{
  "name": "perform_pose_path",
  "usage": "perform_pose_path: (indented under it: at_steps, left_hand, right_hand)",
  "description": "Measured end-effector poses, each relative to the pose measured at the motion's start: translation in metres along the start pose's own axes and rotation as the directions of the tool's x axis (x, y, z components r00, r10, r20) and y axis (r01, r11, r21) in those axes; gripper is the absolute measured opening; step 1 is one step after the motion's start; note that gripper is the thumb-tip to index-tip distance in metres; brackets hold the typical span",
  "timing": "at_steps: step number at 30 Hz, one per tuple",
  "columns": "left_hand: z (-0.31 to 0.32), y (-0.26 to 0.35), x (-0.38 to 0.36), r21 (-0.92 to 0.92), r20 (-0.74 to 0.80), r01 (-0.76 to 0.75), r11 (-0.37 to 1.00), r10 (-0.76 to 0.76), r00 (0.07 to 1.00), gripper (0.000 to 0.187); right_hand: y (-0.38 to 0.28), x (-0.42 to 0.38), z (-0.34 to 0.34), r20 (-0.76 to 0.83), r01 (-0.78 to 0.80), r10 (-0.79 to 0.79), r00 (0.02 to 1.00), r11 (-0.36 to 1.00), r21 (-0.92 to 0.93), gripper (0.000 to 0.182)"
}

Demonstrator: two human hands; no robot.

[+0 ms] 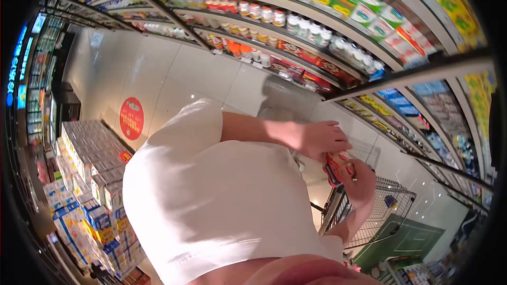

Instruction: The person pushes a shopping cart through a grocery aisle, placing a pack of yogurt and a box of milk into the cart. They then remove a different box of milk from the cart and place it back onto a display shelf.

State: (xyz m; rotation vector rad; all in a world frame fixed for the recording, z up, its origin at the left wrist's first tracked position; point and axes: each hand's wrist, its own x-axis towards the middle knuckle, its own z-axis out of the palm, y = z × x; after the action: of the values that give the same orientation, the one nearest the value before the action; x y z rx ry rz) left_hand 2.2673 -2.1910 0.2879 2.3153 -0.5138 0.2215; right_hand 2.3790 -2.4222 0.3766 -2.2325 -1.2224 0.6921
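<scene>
A small red package point(334, 173) with pale and dark patches is in front of my chest; its exact kind is not clear. My right hand point(360, 182), with a ring on one finger, is wrapped round its near side. At its upper end is my left hand point(323, 138), palm side towards the package and fingers stretched out, slightly apart. Whether the left hand presses on it is hard to see. Just below the hands stands a wire shopping cart point(393, 200), its handle close to my body.
Long shelves point(296, 0) of bottles, jars and boxes run along the top and right. Stacked cartons point(87, 153) stand at the left. A round red sticker point(131, 118) lies on the tiled floor point(185, 68). A green mat-like panel point(404, 240) shows beyond the cart.
</scene>
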Motion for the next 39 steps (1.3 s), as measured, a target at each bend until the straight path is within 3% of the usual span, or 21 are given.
perform_pose_path:
  at_steps: [1,3,7,9,12,15,19,22,25,28,29,30,32,35,39]
  left_hand:
    - [-0.020,-0.014,-0.013,0.016,0.139,0.113,0.993,-0.114,0.984,0.068]
    - [-0.044,-0.053,-0.050,0.007,0.203,0.214,0.977,-0.211,0.956,0.061]
    - [-0.091,-0.106,-0.132,-0.034,0.149,0.265,0.964,-0.257,0.955,0.050]
    - [-0.118,-0.131,-0.164,0.094,0.123,0.342,0.935,-0.352,0.928,0.046]
    - [-0.177,-0.168,-0.214,0.382,-0.069,0.461,0.801,-0.473,0.878,0.038]
    - [-0.241,-0.208,-0.262,0.531,-0.315,0.612,0.585,-0.534,0.784,0.034]
    - [-0.293,-0.271,-0.316,0.631,-0.527,0.649,0.426,-0.378,0.761,0.035]
    - [-0.310,-0.297,-0.334,0.694,-0.567,0.632,0.345,-0.279,0.775,0.041]
    - [-0.316,-0.318,-0.341,0.683,-0.607,0.667,0.298,-0.278,0.745,0.045]
    - [-0.323,-0.332,-0.342,0.693,-0.592,0.673,0.260,-0.327,0.736,0.043]
    - [-0.329,-0.325,-0.335,0.734,-0.559,0.646,0.208,-0.355,0.749,0.041]
    - [-0.311,-0.326,-0.332,0.617,-0.561,0.699,0.361,-0.421,0.713,0.049]
    - [-0.321,-0.322,-0.330,0.637,-0.550,0.711,0.298,-0.469,0.690,0.044]
    - [-0.321,-0.350,-0.334,0.662,-0.581,0.712,0.233,-0.441,0.684,0.039]
    - [-0.337,-0.361,-0.338,0.636,-0.553,0.737,0.231,-0.529,0.643,0.037]
  right_hand:
    - [-0.018,0.027,0.012,0.029,0.058,-0.057,0.998,0.998,-0.023,0.027]
    - [-0.048,0.074,0.042,0.053,0.124,-0.123,0.991,0.992,-0.012,0.029]
    - [-0.068,0.138,0.120,0.033,0.095,-0.097,0.995,0.993,0.071,0.039]
    - [-0.071,0.149,0.143,-0.021,0.065,-0.063,0.998,0.989,0.134,0.045]
    - [-0.066,0.142,0.146,-0.090,0.013,-0.010,0.996,0.999,0.040,0.048]
    - [-0.028,0.100,0.134,-0.192,-0.209,0.193,0.962,0.976,-0.067,0.046]
    - [0.037,0.028,0.126,-0.361,-0.482,0.388,0.848,0.848,-0.221,0.044]
    - [0.069,-0.017,0.130,-0.409,-0.604,0.465,0.785,0.722,-0.339,0.046]
    - [0.091,-0.054,0.153,-0.465,-0.706,0.536,0.705,0.598,-0.380,0.052]
    - [0.108,-0.079,0.180,-0.542,-0.715,0.471,0.696,0.531,-0.456,0.061]
    - [0.102,-0.076,0.188,-0.576,-0.763,0.505,0.643,0.490,-0.422,0.067]
    - [0.098,-0.072,0.192,-0.579,-0.789,0.543,0.608,0.497,-0.362,0.068]
    - [0.090,-0.069,0.194,-0.578,-0.832,0.616,0.536,0.500,-0.239,0.070]
    - [0.100,-0.073,0.200,-0.604,-0.835,0.593,0.532,0.486,-0.258,0.072]
    - [0.100,-0.068,0.202,-0.605,-0.846,0.601,0.523,0.453,-0.281,0.066]
